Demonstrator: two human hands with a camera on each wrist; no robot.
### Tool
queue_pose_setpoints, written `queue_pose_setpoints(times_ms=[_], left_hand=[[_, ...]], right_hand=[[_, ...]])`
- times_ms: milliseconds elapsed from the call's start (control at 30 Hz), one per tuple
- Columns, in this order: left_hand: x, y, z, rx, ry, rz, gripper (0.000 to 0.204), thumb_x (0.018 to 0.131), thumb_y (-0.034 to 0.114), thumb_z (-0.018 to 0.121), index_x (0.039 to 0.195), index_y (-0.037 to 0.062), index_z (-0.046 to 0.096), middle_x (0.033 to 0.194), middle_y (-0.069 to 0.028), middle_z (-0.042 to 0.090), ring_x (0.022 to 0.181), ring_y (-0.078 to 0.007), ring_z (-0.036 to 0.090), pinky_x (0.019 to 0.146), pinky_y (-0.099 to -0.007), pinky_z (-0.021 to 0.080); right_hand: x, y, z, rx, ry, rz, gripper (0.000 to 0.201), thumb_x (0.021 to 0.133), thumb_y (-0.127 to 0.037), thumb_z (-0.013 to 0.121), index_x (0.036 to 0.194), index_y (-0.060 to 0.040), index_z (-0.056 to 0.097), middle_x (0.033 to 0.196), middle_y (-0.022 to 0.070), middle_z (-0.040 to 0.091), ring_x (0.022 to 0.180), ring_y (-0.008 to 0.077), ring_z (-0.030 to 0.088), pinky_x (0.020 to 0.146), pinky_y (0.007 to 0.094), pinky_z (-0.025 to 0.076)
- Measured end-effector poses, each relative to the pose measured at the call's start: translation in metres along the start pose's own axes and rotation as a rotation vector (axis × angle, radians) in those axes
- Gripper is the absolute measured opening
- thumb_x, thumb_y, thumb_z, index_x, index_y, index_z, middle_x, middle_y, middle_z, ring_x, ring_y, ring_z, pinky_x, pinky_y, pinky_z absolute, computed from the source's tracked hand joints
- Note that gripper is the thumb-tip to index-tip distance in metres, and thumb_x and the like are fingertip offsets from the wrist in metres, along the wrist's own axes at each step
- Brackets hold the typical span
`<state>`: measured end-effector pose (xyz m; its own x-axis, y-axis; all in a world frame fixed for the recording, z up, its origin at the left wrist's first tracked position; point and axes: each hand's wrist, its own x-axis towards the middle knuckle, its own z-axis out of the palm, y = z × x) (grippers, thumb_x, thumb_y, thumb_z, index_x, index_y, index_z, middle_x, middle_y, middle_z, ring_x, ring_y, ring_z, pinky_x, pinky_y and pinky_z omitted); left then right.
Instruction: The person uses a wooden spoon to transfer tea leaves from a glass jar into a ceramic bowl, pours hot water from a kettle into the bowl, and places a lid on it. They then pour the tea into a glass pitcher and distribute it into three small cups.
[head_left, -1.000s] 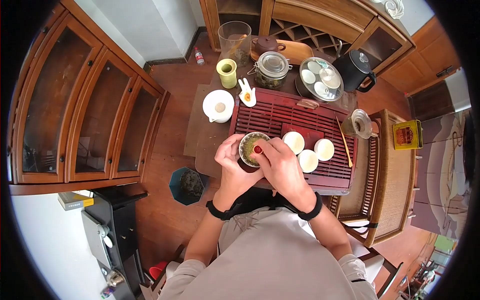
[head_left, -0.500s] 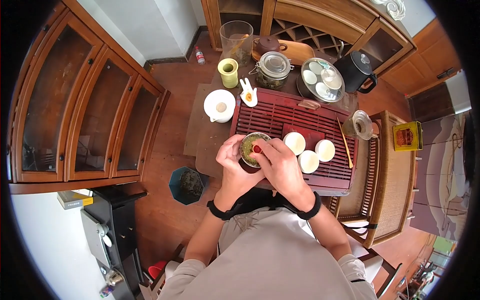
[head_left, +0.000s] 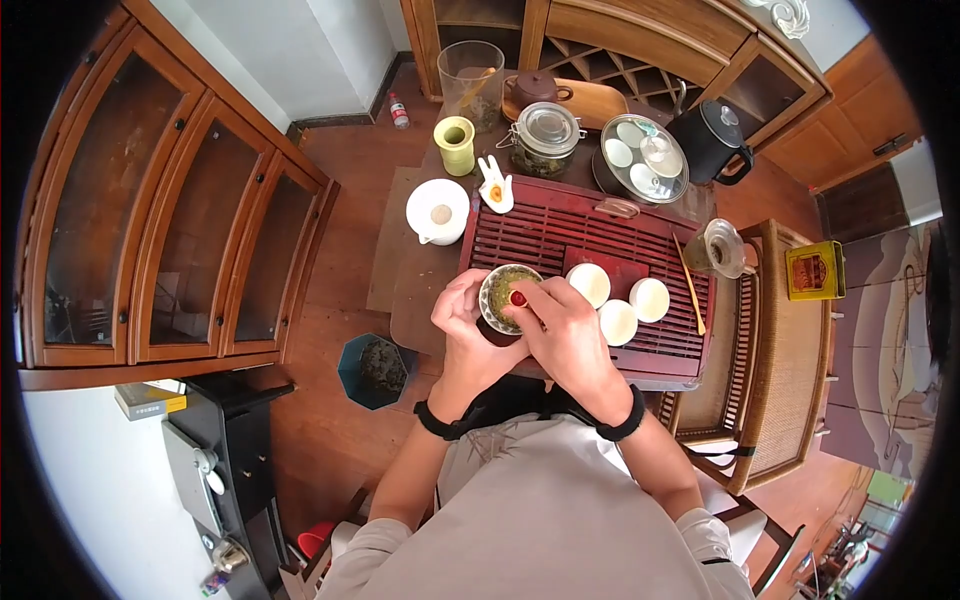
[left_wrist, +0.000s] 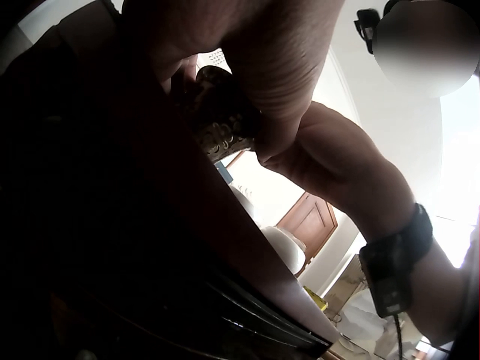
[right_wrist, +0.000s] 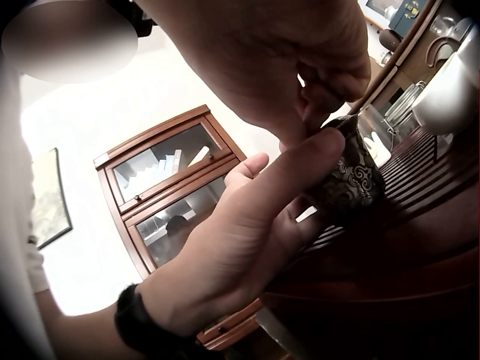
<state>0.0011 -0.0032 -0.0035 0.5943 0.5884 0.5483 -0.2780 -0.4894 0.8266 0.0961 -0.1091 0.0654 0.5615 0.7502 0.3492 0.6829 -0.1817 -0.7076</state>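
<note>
My left hand (head_left: 462, 322) cups a small dark patterned bowl (head_left: 500, 300) of green tea leaves over the near left corner of the red slatted tea tray (head_left: 560, 228). In the right wrist view its fingers (right_wrist: 296, 176) curl round the bowl's (right_wrist: 352, 180) wall. My right hand (head_left: 562, 332) reaches over the rim and pinches a small red piece (head_left: 518, 298) held among the leaves. Three white cups (head_left: 617, 322) stand on the tray just right of my hands. The left wrist view shows the bowl (left_wrist: 221, 124) from below, mostly in shadow.
Behind the tray stand a white lidded vessel (head_left: 437, 212), a yellow-green cup (head_left: 455, 145), a glass jar (head_left: 545, 140), a glass-lidded dish (head_left: 643, 158) and a black kettle (head_left: 710, 140). A glass pitcher (head_left: 723, 248) and a wooden stick (head_left: 689, 285) lie at the right. A teal bin (head_left: 375, 370) sits on the floor.
Hardly anything: the red piece has shifted a touch inside the bowl, and both hands keep their places.
</note>
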Motion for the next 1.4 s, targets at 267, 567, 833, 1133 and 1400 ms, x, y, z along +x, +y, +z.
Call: queue_pose_setpoints(times_ms=[267,567,833,1133,1400], left_hand=[[-0.002,-0.002,-0.001,0.019,-0.001,-0.004,0.107,0.070,0.001,0.098,0.142,0.0096,0.019,0.144,-0.0248,0.046,0.125,-0.0355,0.062,0.106,-0.0497,0.056],[0.000,0.001,-0.001,0.018,-0.006,0.002,0.107,0.071,0.002,0.098,0.143,0.0096,0.019,0.144,-0.0247,0.046,0.124,-0.0354,0.063,0.107,-0.0500,0.056],[-0.002,-0.002,0.000,0.012,0.004,-0.010,0.108,0.070,0.002,0.099,0.143,0.0097,0.019,0.143,-0.0243,0.046,0.124,-0.0349,0.063,0.107,-0.0493,0.056],[-0.004,-0.004,-0.001,0.014,-0.005,-0.006,0.109,0.070,0.005,0.100,0.144,0.0095,0.019,0.144,-0.0251,0.046,0.125,-0.0348,0.062,0.106,-0.0490,0.056],[-0.004,-0.003,-0.002,0.027,-0.004,-0.004,0.110,0.071,0.005,0.100,0.144,0.0096,0.018,0.145,-0.0251,0.045,0.125,-0.0350,0.062,0.107,-0.0495,0.055]], right_hand=[[0.002,-0.002,-0.002,0.042,-0.032,0.003,0.025,0.092,-0.006,0.079,0.115,-0.0004,0.072,0.092,0.0194,0.067,0.081,0.0387,0.067,0.071,0.0467,0.057],[0.001,0.003,0.005,0.024,-0.001,-0.013,0.027,0.091,-0.008,0.081,0.115,0.0011,0.072,0.093,0.0185,0.069,0.083,0.0377,0.069,0.074,0.0463,0.058],[0.000,-0.001,0.001,-0.014,0.004,-0.004,0.027,0.090,-0.008,0.081,0.114,0.0012,0.073,0.092,0.0187,0.069,0.083,0.0384,0.069,0.074,0.0468,0.058],[0.001,-0.006,-0.002,0.023,-0.014,0.047,0.027,0.088,-0.010,0.085,0.114,-0.0034,0.079,0.093,0.0154,0.073,0.077,0.0332,0.071,0.070,0.0414,0.059],[0.005,-0.003,0.002,0.037,0.010,0.012,0.024,0.090,-0.006,0.081,0.112,0.0000,0.073,0.090,0.0190,0.070,0.079,0.0375,0.069,0.069,0.0455,0.058]])
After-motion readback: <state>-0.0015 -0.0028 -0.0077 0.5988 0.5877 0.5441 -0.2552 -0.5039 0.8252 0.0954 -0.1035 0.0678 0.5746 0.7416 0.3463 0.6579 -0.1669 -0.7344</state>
